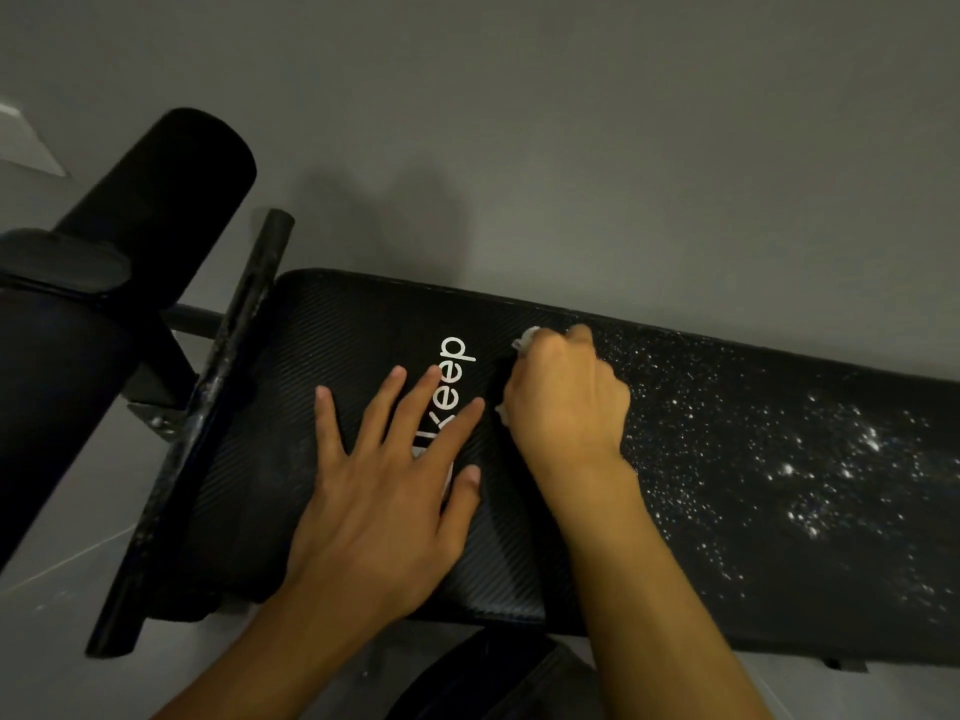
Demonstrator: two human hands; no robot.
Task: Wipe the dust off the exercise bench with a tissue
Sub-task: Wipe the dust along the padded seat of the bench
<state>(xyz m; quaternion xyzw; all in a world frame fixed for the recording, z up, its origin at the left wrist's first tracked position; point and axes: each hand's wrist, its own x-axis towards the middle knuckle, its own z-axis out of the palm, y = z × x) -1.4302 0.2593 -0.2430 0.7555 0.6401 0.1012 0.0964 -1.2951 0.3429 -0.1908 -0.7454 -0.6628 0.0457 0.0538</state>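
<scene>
Exercise bench runs lengthwise left to right. Dust speckles its right stretch. Left hand lies flat, fingers spread, on the clean end. Right hand, nearer the dust, clenches a wadded tissue at the dust's edge.

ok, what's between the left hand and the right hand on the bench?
Head view: just bench pad carrying the white Keep logo. The left hand overlaps its lower letters; the right hand, gripping the tissue, sits beside it.
</scene>
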